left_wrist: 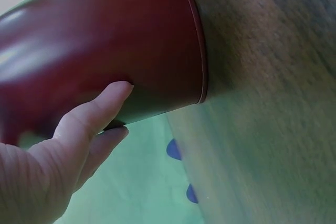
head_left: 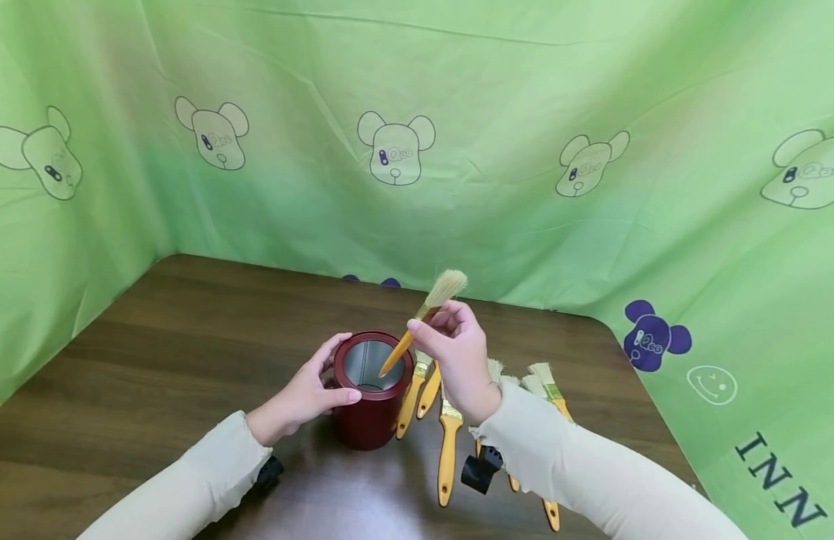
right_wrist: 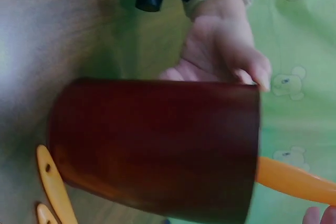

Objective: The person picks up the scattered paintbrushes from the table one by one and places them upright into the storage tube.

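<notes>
A dark red cylindrical canister (head_left: 366, 424) stands upright on the table with a grey interior. My left hand (head_left: 307, 396) grips it from the left, thumb at the near rim; the left wrist view shows fingers (left_wrist: 97, 109) against the red wall (left_wrist: 131, 35). My right hand (head_left: 463, 360) pinches a paintbrush (head_left: 398, 351) near its ferrule. Its pale bristles point up, and its orange handle slants down into the canister's mouth. In the right wrist view the handle (right_wrist: 294, 179) passes behind the rim; only fingertips (right_wrist: 319, 216) of my right hand show there.
Several more paintbrushes lie right of the canister, such as one near the front (head_left: 447, 457) and one beside the canister wall (head_left: 409, 405). Some are partly hidden under my right arm. A green printed cloth (head_left: 397, 217) hangs behind the brown wooden table (head_left: 187, 330).
</notes>
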Tool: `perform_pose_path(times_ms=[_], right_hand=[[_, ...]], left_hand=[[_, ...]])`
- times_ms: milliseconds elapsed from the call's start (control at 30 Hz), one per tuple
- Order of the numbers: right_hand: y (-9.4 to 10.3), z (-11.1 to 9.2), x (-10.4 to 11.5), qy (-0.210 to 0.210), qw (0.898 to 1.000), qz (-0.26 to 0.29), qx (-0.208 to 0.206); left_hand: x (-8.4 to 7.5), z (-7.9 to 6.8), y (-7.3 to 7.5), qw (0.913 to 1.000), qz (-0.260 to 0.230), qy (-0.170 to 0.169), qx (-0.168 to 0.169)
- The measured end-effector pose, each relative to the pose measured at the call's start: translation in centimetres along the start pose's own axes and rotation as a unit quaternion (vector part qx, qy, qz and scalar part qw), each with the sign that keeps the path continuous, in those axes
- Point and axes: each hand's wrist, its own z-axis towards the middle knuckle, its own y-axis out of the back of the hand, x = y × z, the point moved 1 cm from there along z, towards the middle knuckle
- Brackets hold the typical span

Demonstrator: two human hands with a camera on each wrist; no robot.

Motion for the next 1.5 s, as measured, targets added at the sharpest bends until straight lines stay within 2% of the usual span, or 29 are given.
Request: perform_pose_path(times_ms=[300,533,700,1033,1200,1333,1500], right_hand=[[0.1,-0.2,-1.5,-0.035,0.999,-0.033,0.02],[0.1,-0.1,-1.8,-0.058,0.993,-0.089,0.053],[0.1,0.0,-2.0,-0.064,0.991,-0.105,0.059],[0.3,0.1,-3.0,-0.078,0.991,-0.098,0.042],[0.6,0.1,-2.8,-0.063,0.992,-0.101,0.042],[1.4,0.3,-2.5,-0.051,0.993,-0.106,0.03],[3.6,0.8,-2.3,-0.053,0.992,-0.117,-0.015]], left_hand=[[0.1,0.1,0.0,0.9999,0.005,0.002,-0.009],[0.1,0.0,0.1,1.0,0.003,0.002,-0.009],[0.2,0.0,0.2,0.9999,0.002,0.005,-0.01],[0.4,-0.1,0.1,0.9999,0.007,0.005,-0.009],[0.3,0.0,0.0,1.0,0.003,0.001,-0.009],[0.4,0.1,0.0,1.0,-0.002,-0.001,-0.004],[0.1,0.1,-0.1,0.9999,0.001,0.004,-0.011]])
